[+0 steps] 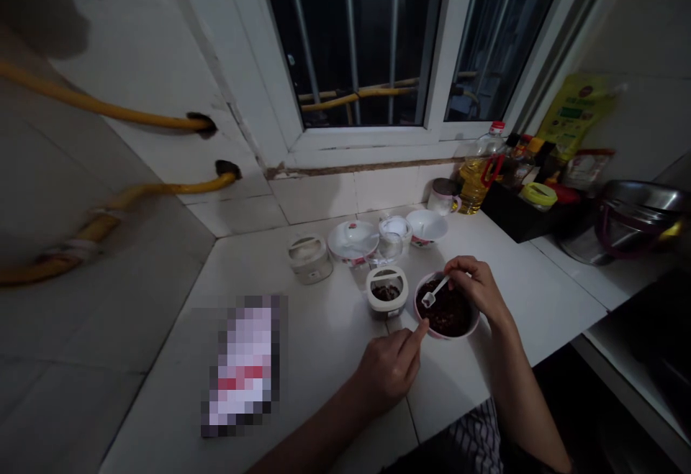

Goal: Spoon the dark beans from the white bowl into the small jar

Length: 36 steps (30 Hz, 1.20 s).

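A bowl [456,323] with a pinkish rim stands on the counter, filled with a dark, crumbly, reddish-brown substance. Over it, my right hand [478,287] is closed on the handle of a small white spoon [430,298], whose scoop end is above the dark contents. My left hand [389,365] is at the bowl's near left side. Its index finger reaches to the rim and the other fingers are curled; the thumb is largely hidden. Just left of the bowl sits a clear container [386,293] with a white-rimmed lid and dark contents inside.
Behind are another lidded container [309,258], a white dish [353,242], a small tub [395,228] and a white bowl [426,227]. An oil bottle [473,179], a lidded jar [443,197], a black condiment box [510,215] and a steel pot [626,222] line the right. A pixelated item [242,366] lies left.
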{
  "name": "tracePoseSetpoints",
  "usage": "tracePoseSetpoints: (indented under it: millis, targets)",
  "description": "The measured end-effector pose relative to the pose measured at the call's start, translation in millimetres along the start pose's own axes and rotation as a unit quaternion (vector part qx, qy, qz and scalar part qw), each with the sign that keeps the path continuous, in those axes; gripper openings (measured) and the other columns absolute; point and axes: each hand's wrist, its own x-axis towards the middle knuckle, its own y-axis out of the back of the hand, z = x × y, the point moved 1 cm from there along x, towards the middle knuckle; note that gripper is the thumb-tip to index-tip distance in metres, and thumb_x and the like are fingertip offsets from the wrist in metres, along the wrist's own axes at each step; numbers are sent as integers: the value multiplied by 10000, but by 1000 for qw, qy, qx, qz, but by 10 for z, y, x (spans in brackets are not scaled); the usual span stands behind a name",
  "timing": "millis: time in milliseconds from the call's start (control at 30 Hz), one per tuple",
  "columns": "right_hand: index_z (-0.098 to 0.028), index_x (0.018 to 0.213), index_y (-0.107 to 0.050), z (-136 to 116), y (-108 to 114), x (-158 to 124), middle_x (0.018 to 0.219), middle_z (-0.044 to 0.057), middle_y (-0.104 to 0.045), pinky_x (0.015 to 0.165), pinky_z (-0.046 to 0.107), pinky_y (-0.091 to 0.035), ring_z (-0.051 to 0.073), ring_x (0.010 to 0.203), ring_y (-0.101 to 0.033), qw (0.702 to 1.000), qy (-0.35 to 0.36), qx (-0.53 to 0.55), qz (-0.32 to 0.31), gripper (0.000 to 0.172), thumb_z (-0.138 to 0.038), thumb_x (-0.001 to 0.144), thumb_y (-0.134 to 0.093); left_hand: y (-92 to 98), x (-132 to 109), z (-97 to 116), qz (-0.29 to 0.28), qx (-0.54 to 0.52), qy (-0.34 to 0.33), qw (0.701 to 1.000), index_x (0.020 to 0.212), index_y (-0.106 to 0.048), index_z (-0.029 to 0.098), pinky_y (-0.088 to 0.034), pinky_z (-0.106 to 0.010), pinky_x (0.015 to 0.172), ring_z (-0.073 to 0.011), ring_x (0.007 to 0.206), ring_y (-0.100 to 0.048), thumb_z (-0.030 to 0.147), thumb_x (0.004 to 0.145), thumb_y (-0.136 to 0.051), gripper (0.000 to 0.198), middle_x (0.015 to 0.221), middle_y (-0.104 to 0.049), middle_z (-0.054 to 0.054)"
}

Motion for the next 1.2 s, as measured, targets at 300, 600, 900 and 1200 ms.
tracePoseSetpoints:
  millis: [300, 600, 900, 1200]
  targets:
    - [-183, 701, -634, 4, -57, -8, 511, -26, -571, 565, 258, -358, 136, 511, -482, 988, -102, 99, -62, 163, -279, 676, -505, -8, 51, 13, -6, -50, 40, 998, 1217, -536, 141, -573, -231, 617, -157, 706, -681, 204, 1006, -325, 305, 843, -669, -77]
    - [-173, 670, -634, -7, -16, -24, 462, -35, -546, 517, 241, -333, 113, 468, -447, 986, -110, 108, -69, 144, -268, 660, -528, -42, 27, 106, 6, -27, 7, 1000, 1068, -581, 146, -576, -208, 601, -139, 688, -685, 249, 1026, -304, 298, 824, -682, -72]
    - [-201, 711, -646, -74, 9, -75, 549, -21, -585, 635, 281, -414, 163, 595, -537, 998, 1, 15, -54, 135, -250, 729, -522, -36, 18, 73, 7, -46, 2, 999, 1063, -571, 141, -560, -211, 575, -145, 660, -676, 210, 1026, -312, 270, 782, -664, -60]
    - [-186, 651, -630, -54, -2, -50, 475, -32, -562, 541, 254, -373, 127, 477, -478, 988, -88, 103, -74, 127, -253, 685, -528, -156, -107, 18, 0, -49, 2, 999, 1195, -537, 139, -576, -208, 627, -146, 718, -686, 162, 1002, -373, 255, 844, -681, -76]
